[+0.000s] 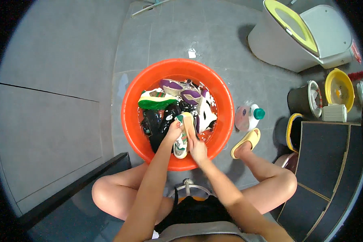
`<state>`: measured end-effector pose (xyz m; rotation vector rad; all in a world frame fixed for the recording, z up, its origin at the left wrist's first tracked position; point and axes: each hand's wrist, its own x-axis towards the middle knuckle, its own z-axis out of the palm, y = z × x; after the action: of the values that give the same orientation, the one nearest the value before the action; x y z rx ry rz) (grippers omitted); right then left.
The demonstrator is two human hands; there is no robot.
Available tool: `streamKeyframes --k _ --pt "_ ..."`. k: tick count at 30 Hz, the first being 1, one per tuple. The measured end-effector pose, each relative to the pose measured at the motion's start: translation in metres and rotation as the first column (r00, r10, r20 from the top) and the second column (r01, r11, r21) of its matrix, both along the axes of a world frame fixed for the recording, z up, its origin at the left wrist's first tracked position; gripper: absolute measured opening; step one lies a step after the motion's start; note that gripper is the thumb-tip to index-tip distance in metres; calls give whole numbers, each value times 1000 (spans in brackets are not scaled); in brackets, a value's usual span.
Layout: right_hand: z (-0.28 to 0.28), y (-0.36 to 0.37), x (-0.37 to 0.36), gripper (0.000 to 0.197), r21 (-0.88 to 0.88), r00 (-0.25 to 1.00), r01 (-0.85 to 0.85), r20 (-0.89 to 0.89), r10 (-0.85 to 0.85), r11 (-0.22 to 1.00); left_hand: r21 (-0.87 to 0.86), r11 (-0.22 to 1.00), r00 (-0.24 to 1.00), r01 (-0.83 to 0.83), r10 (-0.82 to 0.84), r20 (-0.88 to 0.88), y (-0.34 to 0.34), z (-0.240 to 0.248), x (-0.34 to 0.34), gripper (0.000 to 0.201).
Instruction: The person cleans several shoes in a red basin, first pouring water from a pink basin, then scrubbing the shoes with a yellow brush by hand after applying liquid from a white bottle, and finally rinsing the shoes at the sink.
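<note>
Wet gray tiled floor (169, 44); round orange plastic basin (225, 92) on it. Long white-and-green striped shoe (180, 151) over basin's near part, other wet shoes beyond. Left hand's grip (174, 131) pinching shoe's left side; right hand's grip (198, 150) at tan strip (189, 124) along right side, cannot tell how tight. Right: white bottle with green cap (252, 117), pale yellow slipper (254, 138). Far right: white toilet with lime-green seat (276, 42). Left: gray wall (56, 52).

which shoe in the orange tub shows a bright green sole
The unheld white shoe at the upper left in the orange tub, beside purple-and-grey footwear. Its broad green sole sets it apart; no other shoe in view shows one.
</note>
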<state>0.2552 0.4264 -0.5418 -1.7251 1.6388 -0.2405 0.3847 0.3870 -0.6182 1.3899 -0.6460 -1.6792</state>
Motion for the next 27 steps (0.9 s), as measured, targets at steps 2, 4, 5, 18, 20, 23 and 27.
streamKeyframes --k 2,4,5,18,20,23,27 --pt "0 -50 9 34 -44 1000 13 -17 -14 999 -82 996 999 20 -22 -23 -2 -12 -2 29" --pt "-5 -71 5 33 -58 999 16 -40 -18 998 -68 997 999 34 -35 -16 -6 -8 -8 32" --pt "-5 -73 -1 33 -53 999 1 -47 -3 999 -55 997 999 46 -47 -7 -9 -6 -13 35" --pt "-11 -80 16 32 -35 999 34 3 -34 999 -36 999 998 21 -19 53 -8 -11 -2 28" --pt "-16 -79 3 33 -21 999 13 -30 -14 1000 -19 998 998 57 -57 38 -16 -8 -17 28" --pt "4 -1 10 33 55 1000 14 26 -15 998 91 996 995 18 -27 100 -2 -10 8 34" --pt "16 9 -8 34 69 984 44 167 -55 997 -22 986 965 163 -154 214 -3 -12 7 31"
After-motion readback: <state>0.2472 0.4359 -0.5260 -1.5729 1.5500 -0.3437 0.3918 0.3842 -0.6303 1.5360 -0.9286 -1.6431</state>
